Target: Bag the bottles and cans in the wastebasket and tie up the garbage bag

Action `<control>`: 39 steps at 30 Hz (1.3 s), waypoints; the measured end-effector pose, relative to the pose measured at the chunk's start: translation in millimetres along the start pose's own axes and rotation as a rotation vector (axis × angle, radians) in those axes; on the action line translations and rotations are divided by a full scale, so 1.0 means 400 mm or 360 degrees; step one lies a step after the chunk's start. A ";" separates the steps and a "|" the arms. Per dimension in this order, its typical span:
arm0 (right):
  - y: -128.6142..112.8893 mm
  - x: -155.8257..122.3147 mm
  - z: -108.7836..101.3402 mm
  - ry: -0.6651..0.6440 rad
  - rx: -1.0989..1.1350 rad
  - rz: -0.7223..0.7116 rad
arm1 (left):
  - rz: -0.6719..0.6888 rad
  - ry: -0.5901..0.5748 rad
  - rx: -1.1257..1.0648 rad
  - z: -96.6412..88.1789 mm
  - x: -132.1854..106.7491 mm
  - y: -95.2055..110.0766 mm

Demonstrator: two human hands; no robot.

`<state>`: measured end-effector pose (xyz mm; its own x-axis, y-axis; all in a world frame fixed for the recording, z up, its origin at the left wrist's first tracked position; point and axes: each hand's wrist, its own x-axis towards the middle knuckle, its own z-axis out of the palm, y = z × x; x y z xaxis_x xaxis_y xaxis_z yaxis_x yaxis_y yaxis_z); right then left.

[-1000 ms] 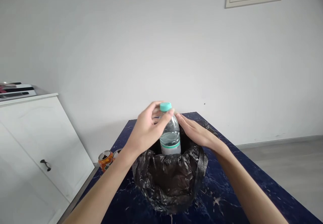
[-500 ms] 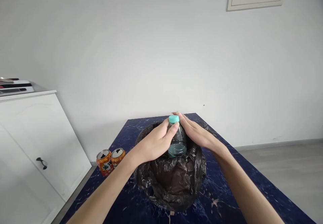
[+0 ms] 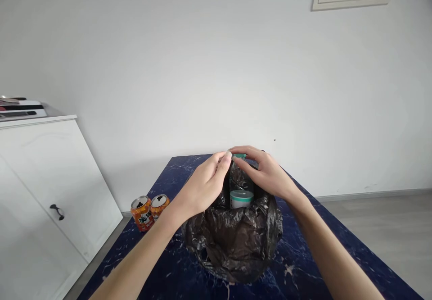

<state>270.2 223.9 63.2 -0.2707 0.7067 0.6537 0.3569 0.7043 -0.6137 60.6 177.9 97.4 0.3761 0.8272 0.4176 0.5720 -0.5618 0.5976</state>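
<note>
A clear plastic bottle [image 3: 241, 185] with a teal cap and a teal-and-white band stands in a container lined with a black plastic bag [image 3: 236, 241]. My right hand [image 3: 266, 169] is closed about the bottle's capped top, its thumb on the near side and its fingers arching over the far side. To the left of the bottle is my left hand [image 3: 204, 183], its thumb and fingertips drawn together near the right fingertips. Whether anything lies in its fingers is hidden. The container itself is covered by the crumpled bag.
Two orange drink cans [image 3: 141, 214] stand opened, side by side, left of the bag on a dark blue marbled table [image 3: 297, 250]. A white cabinet [image 3: 43, 192] is at the left, with some items on top. Behind the table rises a pale wall [image 3: 202, 65].
My left hand has come off the bottle and drawn slightly left. My right hand has shifted from lying flat along the bottle to curling round its cap. The bottle's banded side now faces me.
</note>
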 end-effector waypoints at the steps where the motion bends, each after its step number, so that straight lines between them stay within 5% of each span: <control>1: 0.002 0.000 -0.001 -0.0014 -0.0040 -0.0006 | -0.0008 0.0030 0.0007 -0.001 -0.001 -0.005; 17: 0.037 -0.010 -0.021 -0.0035 -0.0174 0.0258 | -0.0073 0.0261 0.0330 -0.018 -0.007 -0.037; 22: 0.026 -0.011 -0.025 -0.0023 -0.0135 0.0248 | -0.0173 0.0805 0.0176 -0.030 -0.065 -0.073; 25: 0.029 -0.012 -0.019 -0.0031 -0.0096 0.0269 | -0.0157 0.1253 0.0271 -0.061 -0.108 -0.146; 27: 0.033 -0.011 -0.011 -0.0040 -0.0038 0.0303 | -0.0184 0.1374 0.0530 -0.100 -0.137 -0.216; 29: 0.037 -0.010 -0.003 -0.0042 0.0017 0.0333 | -0.0318 0.1161 0.0864 -0.143 -0.168 -0.288; 33: 0.035 -0.010 0.010 -0.0072 0.0005 0.0369 | -0.0428 0.0771 0.0927 -0.195 -0.229 -0.399; 39: 0.023 -0.013 0.014 -0.0144 -0.0052 0.0396 | -0.0503 0.0173 0.1227 -0.162 -0.275 -0.480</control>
<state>270.1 227.2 51.7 -0.2494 0.8619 0.4415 0.4506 0.5068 -0.7349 -137.8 193.8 -18.7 0.0647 0.9160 0.3960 0.9914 -0.1042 0.0789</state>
